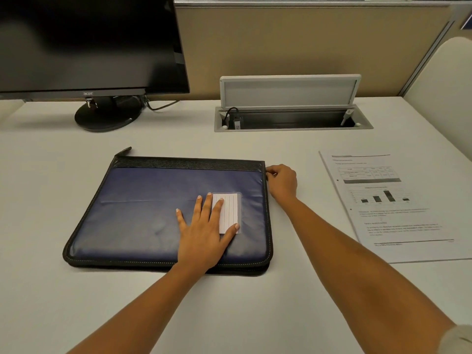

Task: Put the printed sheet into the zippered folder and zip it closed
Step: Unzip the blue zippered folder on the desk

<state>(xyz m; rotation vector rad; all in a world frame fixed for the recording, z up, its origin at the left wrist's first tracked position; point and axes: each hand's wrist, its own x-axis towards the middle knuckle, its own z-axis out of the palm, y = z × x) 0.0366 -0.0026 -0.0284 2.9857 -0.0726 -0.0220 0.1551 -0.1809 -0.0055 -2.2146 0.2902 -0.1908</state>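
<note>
On the tabletop (pixel 229 315), left hand (pixel 204 226) presses the closed zippered folder (pixel 143 215), fingers spread flat; right hand (pixel 282 181) fingers pinch its far-right corner zipper. Printed sheet (pixel 388 205) lies apart, right. Hold the folder down and draw the zipper steadily.

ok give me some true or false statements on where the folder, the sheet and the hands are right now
1. The printed sheet is inside the zippered folder. False: it lies on the desk, to the right of the folder.
2. The left hand lies flat on the folder's cover. True.
3. The right hand holds the sheet. False: it pinches at the folder's far right corner.
4. The monitor is dark. True.
5. The cable box lid is down. False: it stands raised.
</note>
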